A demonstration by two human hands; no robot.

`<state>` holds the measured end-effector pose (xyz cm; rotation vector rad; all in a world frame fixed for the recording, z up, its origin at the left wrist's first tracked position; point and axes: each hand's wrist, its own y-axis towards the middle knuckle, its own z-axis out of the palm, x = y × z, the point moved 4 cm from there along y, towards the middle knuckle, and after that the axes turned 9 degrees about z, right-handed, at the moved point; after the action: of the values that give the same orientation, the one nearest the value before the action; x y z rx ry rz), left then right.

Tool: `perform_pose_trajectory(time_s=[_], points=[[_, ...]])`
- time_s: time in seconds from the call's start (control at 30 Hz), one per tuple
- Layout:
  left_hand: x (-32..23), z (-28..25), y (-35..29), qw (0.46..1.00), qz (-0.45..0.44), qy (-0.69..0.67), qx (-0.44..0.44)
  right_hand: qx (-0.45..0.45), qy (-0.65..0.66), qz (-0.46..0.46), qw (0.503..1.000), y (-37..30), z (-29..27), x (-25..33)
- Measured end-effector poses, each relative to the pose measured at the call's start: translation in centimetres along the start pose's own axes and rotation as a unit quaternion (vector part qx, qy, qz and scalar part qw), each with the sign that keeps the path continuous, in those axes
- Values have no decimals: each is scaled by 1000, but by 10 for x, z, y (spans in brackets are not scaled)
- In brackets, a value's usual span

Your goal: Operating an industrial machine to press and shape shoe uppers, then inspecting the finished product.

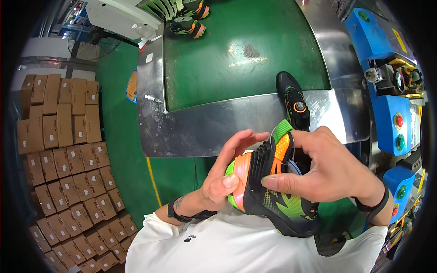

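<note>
A black, green and orange sneaker (278, 202) is held close before my white shirt, tilted on its side. My left hand (217, 179) is closed round the pink-and-green sole end, its thumb pressed on the sole. At the shoe's opening, my right hand (330, 166) grips the upper: the thumb lies on the side and the fingers are partly hidden at the collar. A green pull tab (283, 130) sticks up beside those fingers. Just beyond stands a black shoe (295, 101) with a round orange-ringed dial, on the metal table edge.
A green worktop (218, 68) with a metal border (205, 123) lies ahead. More sneakers (186, 26) sit at its far left. Blue control boxes (392, 123) with red and green buttons line the right. Stacked cartons (68, 168) and a fan (93, 41) are at the left.
</note>
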<state>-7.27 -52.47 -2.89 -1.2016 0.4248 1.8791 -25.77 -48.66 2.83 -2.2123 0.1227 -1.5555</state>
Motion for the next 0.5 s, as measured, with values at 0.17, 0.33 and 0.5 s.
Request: perform_pose_trajectory(time_s=[0.17,0.33,0.5], points=[[-3,-1,-3,994,-63,85,25,-61,120,-32,990,-3,12,-19],[-4,0,-5,995,-59,76,28,-19,102,30,994,-6,5,-12],[-9,4,3,996,-73,51,11,-37,93,5,995,-1,-3,-13]])
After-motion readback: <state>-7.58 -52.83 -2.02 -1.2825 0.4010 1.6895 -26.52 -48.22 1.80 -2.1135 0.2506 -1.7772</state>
